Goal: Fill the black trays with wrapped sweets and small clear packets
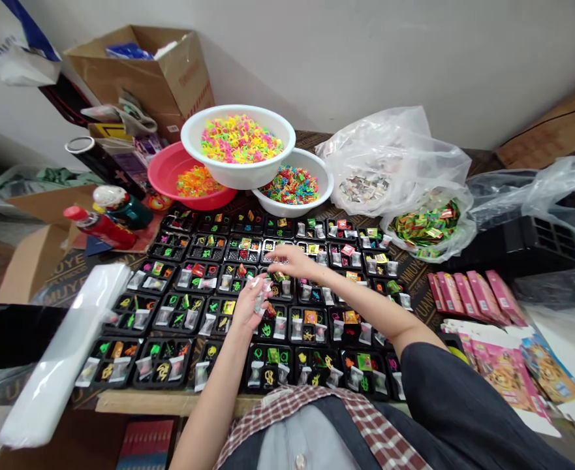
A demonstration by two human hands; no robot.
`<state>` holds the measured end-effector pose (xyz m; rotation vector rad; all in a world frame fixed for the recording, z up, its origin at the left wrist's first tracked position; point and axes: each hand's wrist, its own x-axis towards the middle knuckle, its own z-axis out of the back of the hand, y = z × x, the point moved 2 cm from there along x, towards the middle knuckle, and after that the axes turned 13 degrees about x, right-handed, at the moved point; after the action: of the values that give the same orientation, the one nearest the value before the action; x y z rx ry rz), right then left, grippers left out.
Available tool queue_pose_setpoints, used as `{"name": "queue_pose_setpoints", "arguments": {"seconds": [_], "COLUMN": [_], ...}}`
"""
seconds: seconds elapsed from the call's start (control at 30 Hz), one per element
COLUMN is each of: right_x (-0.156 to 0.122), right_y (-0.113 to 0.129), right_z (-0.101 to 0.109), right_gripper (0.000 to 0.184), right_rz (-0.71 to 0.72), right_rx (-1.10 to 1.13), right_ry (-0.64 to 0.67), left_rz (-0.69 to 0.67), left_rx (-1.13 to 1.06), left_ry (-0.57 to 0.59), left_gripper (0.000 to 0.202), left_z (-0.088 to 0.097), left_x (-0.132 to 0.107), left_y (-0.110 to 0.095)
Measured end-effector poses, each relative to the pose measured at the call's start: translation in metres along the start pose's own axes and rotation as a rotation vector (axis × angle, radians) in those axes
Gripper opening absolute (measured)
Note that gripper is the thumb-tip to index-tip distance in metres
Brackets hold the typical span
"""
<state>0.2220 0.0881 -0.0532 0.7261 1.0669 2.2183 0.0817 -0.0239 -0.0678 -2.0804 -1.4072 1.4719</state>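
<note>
My left hand (252,301) is closed around a small bunch of clear plastic packets (260,292), held above the middle rows of black trays (168,313). My right hand (292,260) reaches forward over the trays just beyond the left hand, its fingers curled and pinched together; what they hold is too small to make out. The trays lie in rows across the table, each one holding small neon toys, coloured wrappers and clear packets.
At the back stand a white bowl (238,171) of neon pieces, a second white bowl (292,207) and a red basin (166,171). Clear bags (395,156) of wrapped items sit right, pink packs (468,295) beyond. A stack of clear film (66,352) lies left, with bottles (100,226) and a cardboard box (155,72).
</note>
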Motion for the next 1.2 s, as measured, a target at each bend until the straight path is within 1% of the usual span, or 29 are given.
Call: {"name": "queue_pose_setpoints", "arguments": {"seconds": [0.03, 0.07, 0.1, 0.17, 0.2, 0.27, 0.33, 0.37, 0.4, 0.47, 0.53, 0.6, 0.63, 0.67, 0.7, 0.77, 0.83, 0.87, 0.93, 1.0, 1.07, 1.13, 1.2], "right_x": [-0.007, -0.014, -0.019, -0.024, -0.024, -0.019, -0.011, -0.006, -0.002, 0.004, 0.006, 0.006, 0.005, 0.005, 0.004, 0.003, -0.001, -0.004, -0.010, -0.016, -0.017, -0.012, -0.002], "right_y": [0.012, 0.022, 0.028, 0.033, 0.030, 0.018, -0.001, -0.011, -0.021, -0.037, -0.047, -0.050, -0.050, -0.048, -0.044, -0.032, -0.016, -0.006, 0.010, 0.023, 0.029, 0.026, 0.016], "right_z": [-0.014, -0.026, -0.034, -0.040, -0.038, -0.024, -0.005, 0.003, 0.011, 0.020, 0.023, 0.023, 0.022, 0.021, 0.020, 0.015, 0.004, -0.004, -0.021, -0.035, -0.042, -0.040, -0.031], "right_gripper": [0.023, 0.023, 0.022, 0.019, 0.017, 0.019, 0.022, 0.022, 0.020, 0.018, 0.020, 0.022, 0.022, 0.022, 0.023, 0.021, 0.016, 0.014, 0.014, 0.016, 0.017, 0.017, 0.015], "right_rz": [0.017, 0.020, 0.011, -0.025, -0.051, -0.111, -0.180, -0.215, -0.246, -0.278, -0.274, -0.263, -0.263, -0.262, -0.255, -0.211, -0.141, -0.107, -0.060, -0.037, -0.030, -0.048, -0.097], "right_rx": [0.055, 0.094, 0.127, 0.183, 0.201, 0.183, 0.067, -0.016, -0.104, -0.267, -0.380, -0.436, -0.446, -0.448, -0.437, -0.363, -0.199, -0.100, 0.064, 0.149, 0.190, 0.221, 0.214], "right_ry": [0.045, 0.061, 0.055, -0.014, -0.056, -0.145, -0.206, -0.200, -0.169, -0.044, 0.104, 0.219, 0.252, 0.258, 0.236, 0.140, 0.059, 0.053, 0.082, 0.105, 0.091, 0.042, -0.057], "left_rz": [-0.007, -0.013, -0.020, -0.039, -0.044, -0.027, 0.045, 0.088, 0.128, 0.183, 0.210, 0.214, 0.206, 0.191, 0.168, 0.099, 0.008, -0.040, -0.121, -0.178, -0.208, -0.204, -0.170], "left_rx": [0.004, 0.012, 0.022, 0.037, 0.036, 0.000, -0.083, -0.135, -0.182, -0.234, -0.228, -0.191, -0.168, -0.143, -0.115, -0.048, 0.028, 0.065, 0.132, 0.191, 0.230, 0.236, 0.205], "left_ry": [-0.016, -0.040, -0.067, -0.103, -0.113, -0.120, -0.099, -0.086, -0.078, -0.081, -0.093, -0.083, -0.070, -0.059, -0.049, -0.039, -0.038, -0.040, -0.051, -0.068, -0.078, -0.081, -0.091], "left_gripper": [0.022, 0.022, 0.025, 0.029, 0.030, 0.025, 0.013, 0.007, 0.004, 0.015, 0.025, 0.031, 0.032, 0.032, 0.032, 0.037, 0.051, 0.059, 0.074, 0.081, 0.078, 0.063, 0.045], "left_z": [-0.002, -0.004, -0.005, -0.006, -0.006, -0.004, -0.003, -0.002, -0.002, 0.000, 0.003, 0.006, 0.008, 0.010, 0.011, 0.012, 0.009, 0.007, 0.002, -0.002, -0.003, -0.002, 0.001], "left_x": [0.001, 0.003, 0.003, 0.004, 0.003, 0.000, -0.003, -0.005, -0.007, -0.009, -0.009, -0.008, -0.007, -0.007, -0.006, -0.005, -0.005, -0.005, -0.006, -0.006, -0.005, -0.004, -0.002], "left_y": [0.002, 0.004, 0.005, 0.006, 0.005, 0.001, -0.004, -0.006, -0.008, -0.010, -0.009, -0.007, -0.005, -0.003, -0.002, 0.001, 0.003, 0.004, 0.007, 0.009, 0.010, 0.009, 0.008]}}
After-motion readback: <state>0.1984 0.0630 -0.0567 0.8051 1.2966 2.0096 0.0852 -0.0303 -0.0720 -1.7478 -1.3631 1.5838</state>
